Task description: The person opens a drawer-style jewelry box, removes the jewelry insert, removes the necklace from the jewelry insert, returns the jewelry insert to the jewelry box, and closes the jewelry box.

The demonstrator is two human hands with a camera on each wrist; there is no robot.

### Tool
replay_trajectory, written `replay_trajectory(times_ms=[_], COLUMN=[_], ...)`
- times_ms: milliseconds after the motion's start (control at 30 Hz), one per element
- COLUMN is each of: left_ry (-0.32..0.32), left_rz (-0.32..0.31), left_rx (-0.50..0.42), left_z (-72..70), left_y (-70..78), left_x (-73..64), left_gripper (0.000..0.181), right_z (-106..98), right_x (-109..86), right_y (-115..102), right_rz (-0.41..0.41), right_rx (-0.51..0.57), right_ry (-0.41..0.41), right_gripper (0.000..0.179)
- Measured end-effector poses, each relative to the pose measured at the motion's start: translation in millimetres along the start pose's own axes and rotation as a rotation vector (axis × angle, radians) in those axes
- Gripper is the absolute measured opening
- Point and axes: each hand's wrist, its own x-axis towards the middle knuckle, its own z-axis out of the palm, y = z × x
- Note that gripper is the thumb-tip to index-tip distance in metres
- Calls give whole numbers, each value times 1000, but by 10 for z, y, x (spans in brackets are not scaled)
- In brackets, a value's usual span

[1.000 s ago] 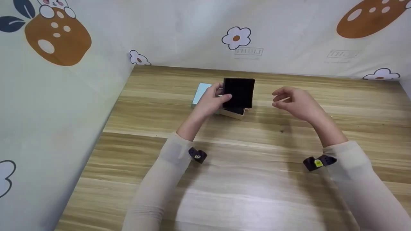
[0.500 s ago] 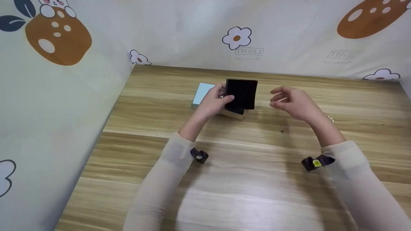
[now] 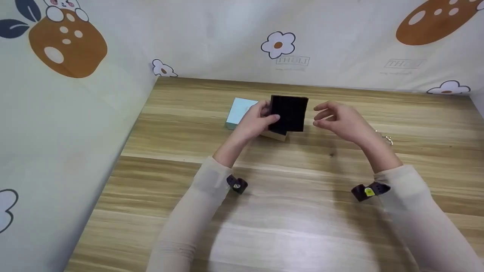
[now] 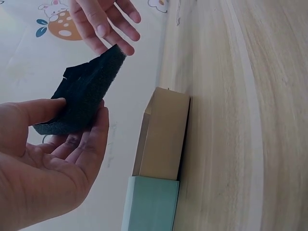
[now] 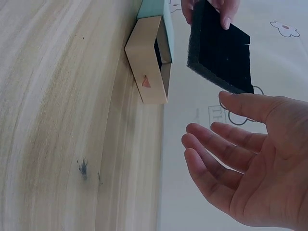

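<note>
My left hand (image 3: 254, 121) pinches a square black foam pad (image 3: 290, 113) by its left edge, thumb on the face and fingers behind. Small slits show in the pad's edge in both wrist views. Just right of the pad my right hand (image 3: 340, 120) hovers with relaxed fingers and holds nothing. Below and behind the left hand lies a light blue drawer box (image 3: 236, 111), partly hidden by that hand. Its beige drawer (image 4: 166, 134) is pulled out to the right, with a dark inside and a small reddish ribbon tab (image 5: 146, 82) on its front.
A beaded bracelet (image 3: 387, 139) lies on the wooden table (image 3: 295, 196) behind the right forearm, partly hidden by it. A printed cloth wall (image 3: 227, 41) closes off the back and left sides.
My left hand has carried the foam pad slightly right and toward me. My right hand has shifted left, closer to the pad, and more of the bracelet shows.
</note>
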Motion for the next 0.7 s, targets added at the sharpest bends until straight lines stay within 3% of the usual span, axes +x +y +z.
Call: replay_trajectory(times_ms=[700], left_ry=[-56], left_rz=[37], left_rx=[99], left_z=[94], left_y=[-20], left_x=[4], left_gripper=[36], right_z=[76], right_x=[50], right_y=[-59], right_rz=[-17], right_rx=[37], right_ry=[-4], right_gripper=[42])
